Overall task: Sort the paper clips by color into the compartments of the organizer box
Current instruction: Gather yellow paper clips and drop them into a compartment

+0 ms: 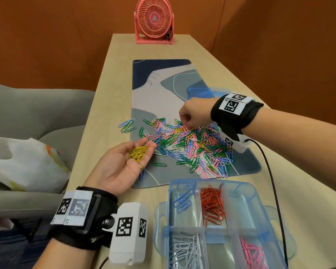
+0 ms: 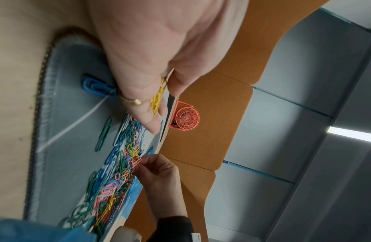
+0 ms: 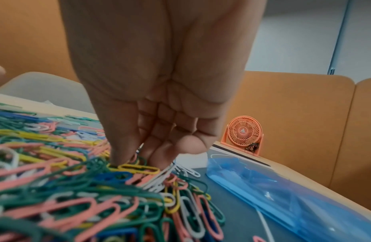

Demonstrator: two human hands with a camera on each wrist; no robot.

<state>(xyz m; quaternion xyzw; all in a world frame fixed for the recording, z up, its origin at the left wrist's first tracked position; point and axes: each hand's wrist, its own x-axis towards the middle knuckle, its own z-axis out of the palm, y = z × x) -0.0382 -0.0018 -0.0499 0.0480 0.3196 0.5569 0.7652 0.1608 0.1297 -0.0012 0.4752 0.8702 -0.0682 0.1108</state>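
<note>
Two hands in frame. Left hand is palm up, fingers relaxed and nearly flat, cradling a small bunch of yellow clips over the near-left edge of the desk mat; no curl around them, they just lie on the fingers. A ring sits on one finger. Right hand is knuckles up over the far side of the mixed clip pile, fingers curled down, thumb and fingertips closed at a yellow clip on top of the pile; right wrist view shows the tips touching it, but whether it is actually pinched or lifted I cannot tell. Pile is spread across the mat's middle and right: green, pink, blue, white, yellow mixed. Organizer box sits on the table just near of the mat, open: a few blue clips in the far-left compartment, red clips in the one beside it, white clips near-left, pink clips near-right. Box lid lies at the mat's far right, behind the right hand. Pink fan stands at the table's far end.
</note>
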